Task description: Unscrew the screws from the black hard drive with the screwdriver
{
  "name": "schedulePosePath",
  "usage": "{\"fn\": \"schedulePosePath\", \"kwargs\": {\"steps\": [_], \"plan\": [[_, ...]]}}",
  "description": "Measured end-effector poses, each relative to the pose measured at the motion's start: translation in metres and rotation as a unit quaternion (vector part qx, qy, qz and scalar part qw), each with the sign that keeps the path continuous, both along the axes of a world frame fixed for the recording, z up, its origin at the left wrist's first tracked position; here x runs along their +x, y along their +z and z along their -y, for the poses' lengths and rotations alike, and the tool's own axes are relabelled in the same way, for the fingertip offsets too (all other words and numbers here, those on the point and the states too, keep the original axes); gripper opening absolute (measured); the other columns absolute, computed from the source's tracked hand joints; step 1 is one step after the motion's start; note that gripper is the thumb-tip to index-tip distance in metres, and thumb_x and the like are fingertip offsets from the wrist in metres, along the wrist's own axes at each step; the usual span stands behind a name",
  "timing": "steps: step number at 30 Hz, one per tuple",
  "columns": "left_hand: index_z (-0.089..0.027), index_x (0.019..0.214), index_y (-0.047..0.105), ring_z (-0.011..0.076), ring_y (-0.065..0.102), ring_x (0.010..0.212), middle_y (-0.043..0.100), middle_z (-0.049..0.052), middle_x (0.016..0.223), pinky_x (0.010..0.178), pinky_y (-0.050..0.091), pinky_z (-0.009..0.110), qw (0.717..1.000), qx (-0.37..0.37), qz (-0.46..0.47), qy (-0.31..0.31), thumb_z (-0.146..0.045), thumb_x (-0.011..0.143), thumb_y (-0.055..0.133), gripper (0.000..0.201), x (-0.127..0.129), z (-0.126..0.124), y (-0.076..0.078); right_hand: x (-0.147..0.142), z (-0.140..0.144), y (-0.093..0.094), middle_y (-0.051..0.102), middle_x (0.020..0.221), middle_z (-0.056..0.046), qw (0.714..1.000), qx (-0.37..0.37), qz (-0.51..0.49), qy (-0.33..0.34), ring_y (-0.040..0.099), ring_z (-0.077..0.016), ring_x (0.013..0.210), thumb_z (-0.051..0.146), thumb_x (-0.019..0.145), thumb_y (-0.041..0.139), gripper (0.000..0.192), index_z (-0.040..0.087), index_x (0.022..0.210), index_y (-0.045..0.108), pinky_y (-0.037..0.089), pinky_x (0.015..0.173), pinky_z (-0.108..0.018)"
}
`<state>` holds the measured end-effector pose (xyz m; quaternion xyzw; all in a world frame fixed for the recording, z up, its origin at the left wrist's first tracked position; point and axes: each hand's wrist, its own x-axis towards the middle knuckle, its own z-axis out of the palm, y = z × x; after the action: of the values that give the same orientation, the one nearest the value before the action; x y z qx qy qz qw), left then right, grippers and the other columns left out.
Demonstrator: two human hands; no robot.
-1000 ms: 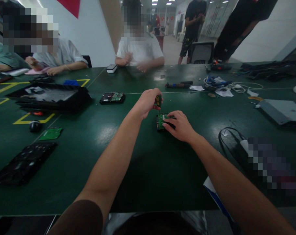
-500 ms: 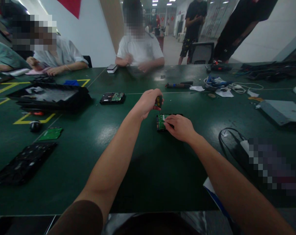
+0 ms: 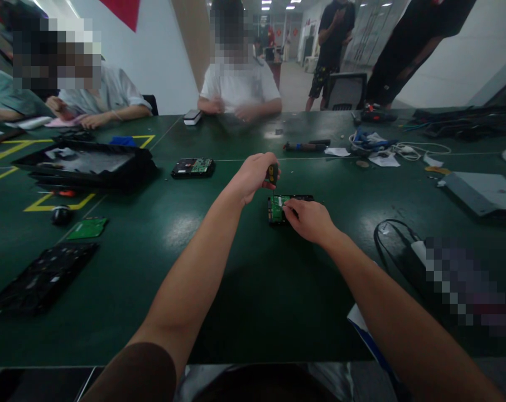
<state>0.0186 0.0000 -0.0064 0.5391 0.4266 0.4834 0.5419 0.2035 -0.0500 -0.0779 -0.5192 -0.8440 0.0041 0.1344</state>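
Note:
A small hard drive (image 3: 278, 205) with a green circuit board on top lies on the dark green table (image 3: 253, 279) in front of me. My left hand (image 3: 253, 176) grips a screwdriver (image 3: 271, 174) with a black and yellow handle, held upright, its tip down on the board's left part. My right hand (image 3: 311, 220) rests on the drive's near right side, fingertips pinched together on the board. Whether they hold anything is too small to tell.
A second hard drive (image 3: 193, 167) lies further left, beside an open black case (image 3: 83, 164). A green board (image 3: 86, 228), a mouse (image 3: 61, 215) and a black panel (image 3: 39, 279) lie at left. Cables (image 3: 386, 146) and a grey box (image 3: 482, 191) are at right. People sit opposite.
My right hand has slid back toward me off the top of the drive, uncovering more of the green board. My left hand and the screwdriver have barely moved.

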Motion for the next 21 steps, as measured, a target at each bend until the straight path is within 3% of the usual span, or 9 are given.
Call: {"fn": "schedulePosePath", "kwargs": {"steps": [4, 11, 21], "plan": [[-0.018, 0.082, 0.061, 0.0165, 0.063, 0.072, 0.067, 0.009, 0.082, 0.057, 0.050, 0.026, 1.000, -0.002, 0.003, -0.004, -0.031, 0.081, 0.057, 0.014, -0.0002, -0.0007, -0.0004, 0.0003, 0.0010, 0.0029, 0.074, 0.096, -0.008, 1.000, -0.008, 0.004, -0.010, 0.067, -0.0216, 0.077, 0.043, 0.104, 0.036, 0.039, 0.021, 0.110, 0.068, 0.043, 0.066, -0.033], [-0.017, 0.081, 0.061, 0.0169, 0.063, 0.071, 0.066, 0.008, 0.079, 0.056, 0.050, 0.027, 1.000, 0.000, 0.011, -0.010, -0.031, 0.082, 0.057, 0.014, -0.0005, -0.0012, -0.0012, 0.0024, 0.0010, 0.0001, 0.075, 0.098, -0.011, 0.999, -0.024, 0.019, 0.022, 0.068, -0.0234, 0.082, 0.045, 0.103, 0.040, 0.040, 0.021, 0.112, 0.071, 0.047, 0.073, -0.034], [-0.017, 0.080, 0.061, 0.0169, 0.062, 0.070, 0.065, 0.008, 0.080, 0.056, 0.051, 0.029, 1.000, -0.003, 0.016, -0.009, -0.029, 0.081, 0.058, 0.012, -0.0001, -0.0024, -0.0018, 0.0041, 0.0035, -0.0066, 0.074, 0.099, -0.011, 1.000, -0.016, -0.003, 0.022, 0.068, -0.0229, 0.079, 0.043, 0.104, 0.038, 0.040, 0.019, 0.118, 0.066, 0.046, 0.068, -0.034]]}}
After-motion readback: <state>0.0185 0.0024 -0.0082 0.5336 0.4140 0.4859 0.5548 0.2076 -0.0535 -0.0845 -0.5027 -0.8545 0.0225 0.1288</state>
